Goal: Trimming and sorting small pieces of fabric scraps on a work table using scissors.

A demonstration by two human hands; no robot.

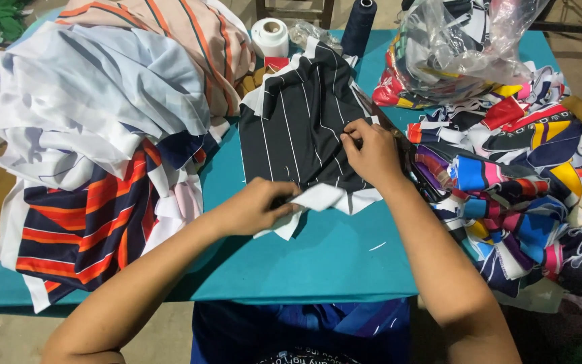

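A black fabric piece with thin white stripes (298,121) lies on the teal table (325,256), stacked over white fabric pieces (325,197). My left hand (254,207) pinches the near edge of this stack, at the white layer. My right hand (372,152) presses and pinches the right edge of the striped black piece. Both forearms reach in from the bottom of the view.
A tall heap of white, light-blue and orange-striped cloth (95,114) fills the left. Multicoloured fabric scraps (527,182) cover the right, with a clear plastic bag of scraps (459,47) behind. A white thread cone (270,35) and a dark one (359,25) stand at the back.
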